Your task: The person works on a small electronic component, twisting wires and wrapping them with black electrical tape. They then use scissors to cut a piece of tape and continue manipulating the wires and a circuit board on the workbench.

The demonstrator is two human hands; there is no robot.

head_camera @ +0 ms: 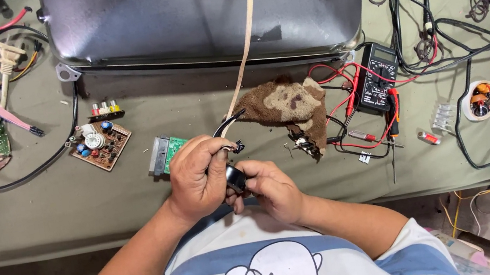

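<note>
Hands meet over the bench edge: my left hand (198, 177) wraps tight round a small black part (236, 177) with its leads (226, 127) poking up, my right hand (271, 186) pinching its lower end. I judge a steady, gentle grip best.

i see my left hand (196, 177) and right hand (272, 188) gripping a small black part (235, 178) together above the green-covered table (44, 210), just beside a brown rag (285, 107).

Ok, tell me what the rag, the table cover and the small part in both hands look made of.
Rag: brown terry cloth, fuzzy, stained. Table cover: olive woven fabric, matte, creased. Small black part between left hand and right hand: probably glossy plastic, judging by its sheen; mostly hidden.
</note>
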